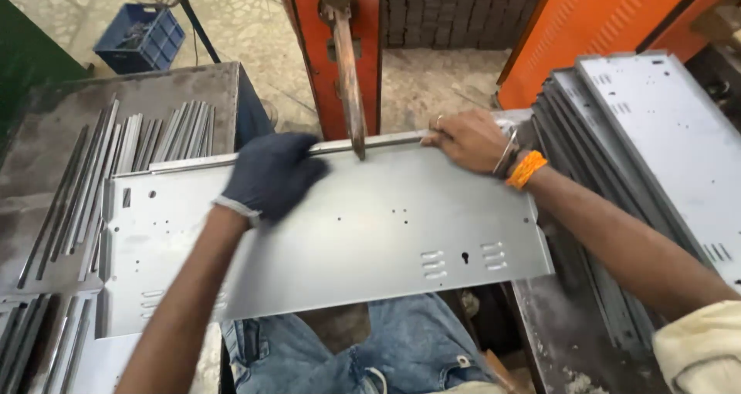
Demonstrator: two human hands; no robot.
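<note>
A long grey sheet-metal panel (370,232) with punched holes and louvre slots lies across in front of me, over my knees. My left hand (270,174), in a dark glove, presses flat on its upper left part with fingers spread toward the bent far edge. My right hand (467,139), bare with a ring and orange wrist thread, grips the panel's far edge on the right. A rusty vertical lever (349,70) of an orange machine (320,54) comes down onto that far edge between my hands.
Narrow metal strips (116,155) lie on a grey bench at left. A stack of similar panels (648,147) leans at right. A blue crate (139,37) stands on the floor at far left. Grey blocks (455,8) are stacked behind the machine.
</note>
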